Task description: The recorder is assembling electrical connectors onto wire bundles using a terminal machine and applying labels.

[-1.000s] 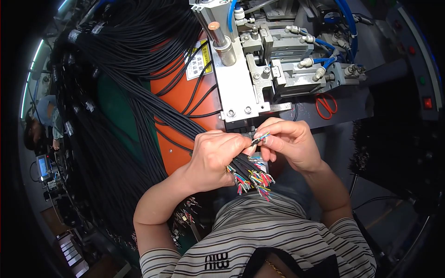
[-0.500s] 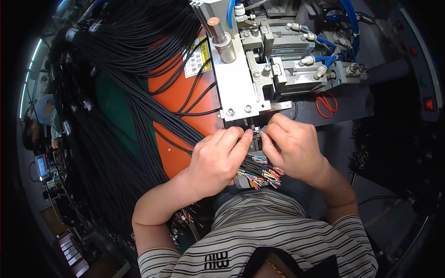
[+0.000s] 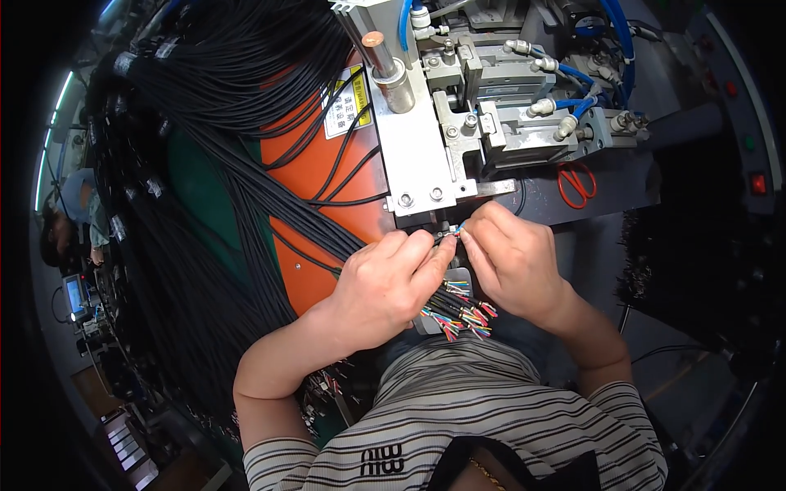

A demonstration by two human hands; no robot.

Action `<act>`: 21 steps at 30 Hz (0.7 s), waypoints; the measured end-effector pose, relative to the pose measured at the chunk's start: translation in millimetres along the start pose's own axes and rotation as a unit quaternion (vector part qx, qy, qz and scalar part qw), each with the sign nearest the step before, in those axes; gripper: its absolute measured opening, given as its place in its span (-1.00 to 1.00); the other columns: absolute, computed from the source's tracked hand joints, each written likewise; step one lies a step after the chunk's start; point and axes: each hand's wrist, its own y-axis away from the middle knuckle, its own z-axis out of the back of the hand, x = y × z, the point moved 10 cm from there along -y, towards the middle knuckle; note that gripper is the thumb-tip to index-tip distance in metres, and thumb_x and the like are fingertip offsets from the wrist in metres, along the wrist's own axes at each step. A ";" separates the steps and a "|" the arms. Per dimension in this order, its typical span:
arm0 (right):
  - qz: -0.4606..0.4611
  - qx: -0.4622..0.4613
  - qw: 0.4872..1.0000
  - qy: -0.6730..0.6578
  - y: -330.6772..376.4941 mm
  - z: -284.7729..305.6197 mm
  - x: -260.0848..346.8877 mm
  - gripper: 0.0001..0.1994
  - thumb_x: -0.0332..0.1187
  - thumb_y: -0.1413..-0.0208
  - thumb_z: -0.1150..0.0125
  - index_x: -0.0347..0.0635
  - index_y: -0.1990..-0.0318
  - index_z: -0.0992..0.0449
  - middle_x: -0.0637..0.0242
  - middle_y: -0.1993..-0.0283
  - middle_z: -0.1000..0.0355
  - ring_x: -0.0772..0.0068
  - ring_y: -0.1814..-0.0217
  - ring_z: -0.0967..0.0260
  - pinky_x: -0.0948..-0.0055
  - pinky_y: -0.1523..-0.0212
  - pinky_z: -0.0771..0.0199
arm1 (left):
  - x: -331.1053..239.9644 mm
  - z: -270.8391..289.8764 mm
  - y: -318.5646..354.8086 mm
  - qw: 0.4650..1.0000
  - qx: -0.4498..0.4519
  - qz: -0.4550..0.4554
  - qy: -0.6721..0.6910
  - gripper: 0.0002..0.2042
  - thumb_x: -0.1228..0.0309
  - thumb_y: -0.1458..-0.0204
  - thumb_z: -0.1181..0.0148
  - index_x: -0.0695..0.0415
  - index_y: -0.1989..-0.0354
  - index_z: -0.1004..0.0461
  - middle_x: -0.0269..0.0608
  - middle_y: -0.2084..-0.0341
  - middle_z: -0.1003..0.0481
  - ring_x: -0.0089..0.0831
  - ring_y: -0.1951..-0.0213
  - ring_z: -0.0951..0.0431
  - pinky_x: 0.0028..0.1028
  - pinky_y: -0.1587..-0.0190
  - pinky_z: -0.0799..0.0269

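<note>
My left hand (image 3: 389, 274) is closed in a pinch beside a small white piece with thin coloured wires (image 3: 453, 231), just under the front edge of the machine's steel plate (image 3: 417, 164). My right hand (image 3: 516, 254) pinches at the other side of it, its thumb and forefinger on a blue wire. The fingertips of both hands almost meet and cover most of the piece. Below my left hand, stripped cable ends with multicoloured wires (image 3: 463, 315) fan out from a bundle of black cables (image 3: 311, 225).
Pneumatic cylinders (image 3: 524, 131) with blue hoses stand at the back right. Red-handled scissors (image 3: 576, 184) lie on the dark bench. Masses of black cable (image 3: 205, 270) cover the left side, partly over an orange surface (image 3: 303, 282). A person (image 3: 78, 204) is at the far left.
My right fingertips have moved slightly toward my left ones, and the blue wire now sits closer to the white piece. My left thumb has shifted a little. The hanging wire ends have swayed slightly.
</note>
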 end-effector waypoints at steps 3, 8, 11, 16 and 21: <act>0.003 0.011 0.999 0.033 -3.2 -0.3 3.7 -0.95 -0.55 0.02 -0.25 -0.28 0.38 -0.50 0.22 0.40 -0.42 0.18 0.50 -0.44 0.33 0.52 -0.40 | -1.1 -0.4 -3.1 1.000 0.004 -0.003 -0.009 -0.53 0.46 0.20 -0.18 0.35 0.02 -0.49 -0.18 0.44 -0.33 -0.31 0.42 -0.42 -0.41 0.42 -0.39; 0.024 0.064 0.991 0.117 -12.2 -7.3 11.6 -0.94 -0.54 0.03 -0.25 -0.27 0.38 -0.50 0.24 0.40 -0.42 0.20 0.51 -0.43 0.32 0.53 -0.40 | -0.7 -2.5 -7.8 0.999 0.019 -0.011 -0.033 -0.52 0.46 0.20 -0.17 0.37 0.01 -0.48 -0.17 0.43 -0.32 -0.30 0.42 -0.42 -0.40 0.42 -0.40; 0.014 0.070 0.994 0.085 -12.7 -8.0 3.1 -0.94 -0.54 0.03 -0.26 -0.27 0.38 -0.50 0.24 0.40 -0.42 0.20 0.52 -0.43 0.33 0.53 -0.41 | 3.4 -4.1 -6.8 1.000 0.019 -0.007 -0.023 -0.49 0.46 0.23 -0.19 0.37 -0.01 -0.47 -0.17 0.42 -0.32 -0.29 0.41 -0.42 -0.40 0.41 -0.40; 0.017 -0.010 1.000 0.025 -7.7 -3.7 -3.3 -0.92 -0.56 0.04 -0.27 -0.28 0.35 -0.51 0.23 0.38 -0.44 0.20 0.52 -0.44 0.34 0.53 -0.41 | 13.0 -3.4 -6.4 1.000 0.018 0.009 0.019 -0.38 0.41 0.34 -0.28 0.36 -0.04 -0.44 -0.16 0.41 -0.32 -0.25 0.38 -0.42 -0.37 0.38 -0.40; 0.013 -0.030 0.999 0.025 -6.8 -3.3 -8.4 -0.90 -0.56 0.04 -0.27 -0.30 0.33 -0.52 0.22 0.37 -0.44 0.20 0.52 -0.44 0.34 0.53 -0.42 | 12.1 -3.2 -13.3 1.000 0.004 -0.007 -0.010 -0.61 0.50 0.14 -0.14 0.35 0.06 -0.49 -0.25 0.42 -0.33 -0.41 0.41 -0.40 -0.48 0.43 -0.43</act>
